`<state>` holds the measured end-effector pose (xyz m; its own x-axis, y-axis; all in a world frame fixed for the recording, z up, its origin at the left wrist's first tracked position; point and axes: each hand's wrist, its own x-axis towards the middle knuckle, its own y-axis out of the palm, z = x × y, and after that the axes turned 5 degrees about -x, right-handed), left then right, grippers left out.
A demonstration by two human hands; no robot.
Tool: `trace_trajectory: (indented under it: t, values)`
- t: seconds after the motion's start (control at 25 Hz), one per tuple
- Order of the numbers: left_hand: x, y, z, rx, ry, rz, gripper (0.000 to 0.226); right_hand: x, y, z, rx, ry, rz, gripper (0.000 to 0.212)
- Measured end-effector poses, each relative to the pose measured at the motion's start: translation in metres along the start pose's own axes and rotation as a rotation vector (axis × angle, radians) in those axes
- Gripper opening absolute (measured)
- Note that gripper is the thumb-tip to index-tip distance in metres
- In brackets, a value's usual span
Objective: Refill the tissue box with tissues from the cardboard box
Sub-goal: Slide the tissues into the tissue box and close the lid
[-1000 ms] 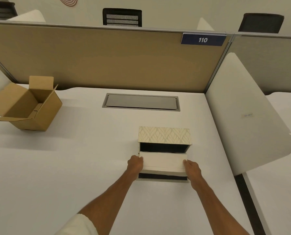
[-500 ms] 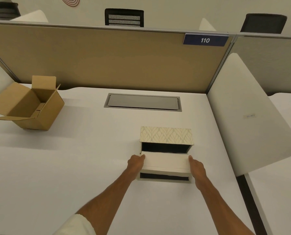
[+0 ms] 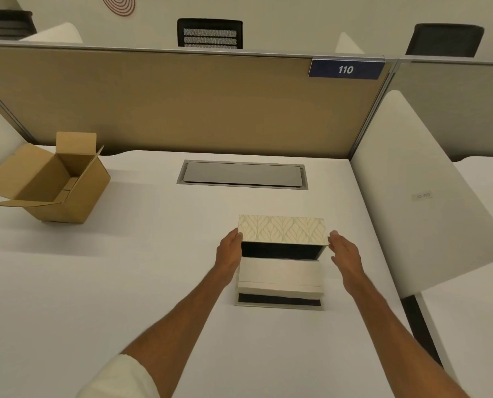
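White and bare, the office desk sits before a tan cubicle partition. Near its right edge stands the cream tissue box with a leaf-patterned hinged lid, open, a stack of white tissues lying across its dark base. The left hand rests flat against the lid's left end; the right hand hovers just beside the right end — fingers spread and straight on both, gripping nothing. Well apart at far left sits the open brown cardboard box (its inside looks empty). The tissues are probably light, soft and easily crumpled; the lid seems stiff — best taken by its two short ends.
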<state>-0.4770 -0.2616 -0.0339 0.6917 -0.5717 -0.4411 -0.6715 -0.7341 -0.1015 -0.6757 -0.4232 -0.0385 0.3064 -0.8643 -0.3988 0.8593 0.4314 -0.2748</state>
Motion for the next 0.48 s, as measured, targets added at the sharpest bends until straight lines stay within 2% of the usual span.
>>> trace_trajectory:
  t: [0.12, 0.32, 0.4, 0.48]
  values:
    - [-0.004, 0.002, -0.002, -0.088, -0.017, 0.008, 0.037, 0.001, 0.001, 0.004, -0.051, -0.046, 0.015, 0.027]
    - [-0.011, -0.003, 0.008, -0.195, -0.093, -0.129, 0.019, -0.012, -0.005, -0.006, -0.091, -0.071, -0.104, 0.037]
    - [-0.016, -0.002, 0.011, -0.241, -0.179, -0.2, 0.029, -0.02, -0.006, -0.01, -0.112, -0.06, -0.123, 0.037]
    - [-0.022, 0.001, 0.015, -0.331, -0.283, -0.254, 0.028, -0.027, -0.005, -0.013, -0.135, -0.035, -0.132, 0.035]
